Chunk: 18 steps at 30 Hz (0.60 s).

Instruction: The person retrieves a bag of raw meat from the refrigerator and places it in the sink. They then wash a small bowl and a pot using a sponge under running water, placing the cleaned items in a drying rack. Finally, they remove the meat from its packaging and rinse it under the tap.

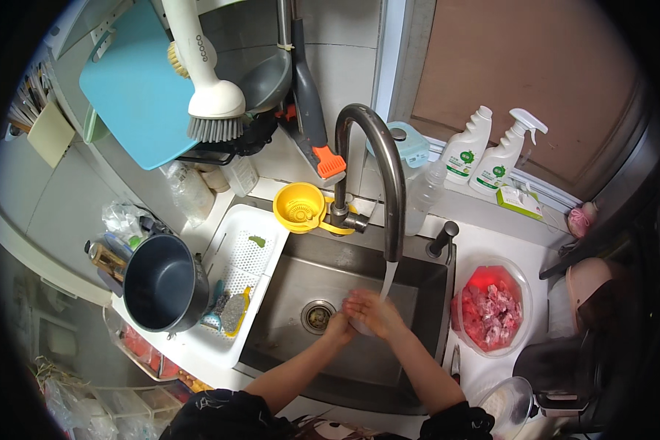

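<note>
My left hand [339,327] and my right hand [378,314] meet over the stainless steel sink [330,275], just right of the drain strainer [318,317]. Water runs from the dark gooseneck faucet [394,220] onto my right hand. Its fingers reach across toward the left hand and look blurred. A pale patch shows between the palms; whether it is a held thing or skin, I cannot tell. Right of the sink stands a clear plastic tub [520,308] with a red basin inside, filled with pieces of raw meat [495,313].
A white perforated drain tray [236,275] lies along the sink's left, bearing a dark pot [162,283] and scrubbers [234,313]. A yellow strainer [297,206] sits behind. Spray bottles [498,159] line the back ledge. A white brush [212,104] and blue cutting board [137,88] hang above.
</note>
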Each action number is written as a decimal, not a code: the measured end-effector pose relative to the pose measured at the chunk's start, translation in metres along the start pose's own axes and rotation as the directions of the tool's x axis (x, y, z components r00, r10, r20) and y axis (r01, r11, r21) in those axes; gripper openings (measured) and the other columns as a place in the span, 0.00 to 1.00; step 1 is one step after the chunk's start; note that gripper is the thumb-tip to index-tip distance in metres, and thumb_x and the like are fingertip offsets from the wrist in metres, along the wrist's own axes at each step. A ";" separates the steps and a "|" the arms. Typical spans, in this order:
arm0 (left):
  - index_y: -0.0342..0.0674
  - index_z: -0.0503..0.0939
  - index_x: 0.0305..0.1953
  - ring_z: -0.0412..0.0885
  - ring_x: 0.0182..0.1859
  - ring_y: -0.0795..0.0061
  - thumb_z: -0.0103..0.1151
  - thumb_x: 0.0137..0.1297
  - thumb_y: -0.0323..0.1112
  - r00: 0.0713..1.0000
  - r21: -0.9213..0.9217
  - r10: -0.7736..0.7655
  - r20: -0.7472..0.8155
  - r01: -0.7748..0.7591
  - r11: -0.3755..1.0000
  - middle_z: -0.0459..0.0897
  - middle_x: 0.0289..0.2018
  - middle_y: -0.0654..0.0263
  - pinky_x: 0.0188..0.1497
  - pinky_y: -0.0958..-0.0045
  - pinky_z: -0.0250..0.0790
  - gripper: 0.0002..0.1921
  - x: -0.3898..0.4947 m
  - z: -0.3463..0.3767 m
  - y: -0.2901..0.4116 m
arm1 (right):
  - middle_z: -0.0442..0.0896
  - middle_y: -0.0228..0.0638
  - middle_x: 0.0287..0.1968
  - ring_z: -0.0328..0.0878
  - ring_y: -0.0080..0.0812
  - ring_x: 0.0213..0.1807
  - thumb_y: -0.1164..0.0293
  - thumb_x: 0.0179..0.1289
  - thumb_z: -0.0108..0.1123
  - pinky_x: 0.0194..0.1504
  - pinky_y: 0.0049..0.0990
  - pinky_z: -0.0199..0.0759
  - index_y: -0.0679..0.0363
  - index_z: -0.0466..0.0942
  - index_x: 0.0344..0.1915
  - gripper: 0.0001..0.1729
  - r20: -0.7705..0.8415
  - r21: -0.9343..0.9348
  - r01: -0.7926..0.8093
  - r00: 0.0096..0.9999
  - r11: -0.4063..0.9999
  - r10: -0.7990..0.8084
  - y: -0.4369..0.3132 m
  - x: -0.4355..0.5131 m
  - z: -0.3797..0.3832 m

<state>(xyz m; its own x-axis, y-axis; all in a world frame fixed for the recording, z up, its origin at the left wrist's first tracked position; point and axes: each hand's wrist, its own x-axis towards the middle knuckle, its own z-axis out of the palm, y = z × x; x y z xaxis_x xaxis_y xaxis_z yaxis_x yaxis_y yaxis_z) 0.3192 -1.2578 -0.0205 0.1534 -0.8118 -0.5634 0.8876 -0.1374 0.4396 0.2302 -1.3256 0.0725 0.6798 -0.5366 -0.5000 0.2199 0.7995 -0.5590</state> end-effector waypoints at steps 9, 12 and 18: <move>0.39 0.76 0.31 0.75 0.34 0.66 0.56 0.54 0.39 0.939 0.942 0.080 0.333 -0.335 0.009 0.77 0.31 0.62 0.37 0.69 0.67 0.10 -0.010 0.048 0.006 | 0.74 0.31 0.35 0.69 0.22 0.35 0.67 0.59 0.48 0.37 0.20 0.64 0.58 0.69 0.45 0.14 -0.123 -0.795 0.284 0.789 0.536 -0.602 -0.034 -0.002 -0.040; 0.37 0.76 0.33 0.74 0.36 0.60 0.58 0.52 0.37 0.792 0.761 0.012 0.611 -0.582 -0.287 0.76 0.33 0.57 0.40 0.68 0.66 0.10 -0.013 0.061 0.007 | 0.71 0.27 0.31 0.65 0.18 0.32 0.61 0.59 0.49 0.34 0.18 0.59 0.58 0.68 0.43 0.16 -0.147 -0.762 0.239 0.841 0.602 -0.520 -0.075 0.043 -0.033; 0.34 0.75 0.34 0.74 0.38 0.61 0.58 0.51 0.31 0.700 0.704 -0.099 0.707 -0.710 0.005 0.76 0.33 0.56 0.42 0.70 0.64 0.10 -0.031 0.070 0.058 | 0.73 0.35 0.43 0.69 0.26 0.45 0.51 0.57 0.48 0.47 0.22 0.58 0.62 0.65 0.48 0.28 -0.069 -0.631 0.415 0.812 0.655 -0.580 -0.128 0.127 0.042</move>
<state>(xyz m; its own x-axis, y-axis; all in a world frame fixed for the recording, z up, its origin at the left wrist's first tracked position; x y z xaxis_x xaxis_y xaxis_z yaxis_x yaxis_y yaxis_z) 0.3358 -1.2802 0.0711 -0.2872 -0.9562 0.0564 -0.4104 0.1761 0.8948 0.3178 -1.4846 0.1086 0.3761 -0.9179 -0.1267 -0.0147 0.1308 -0.9913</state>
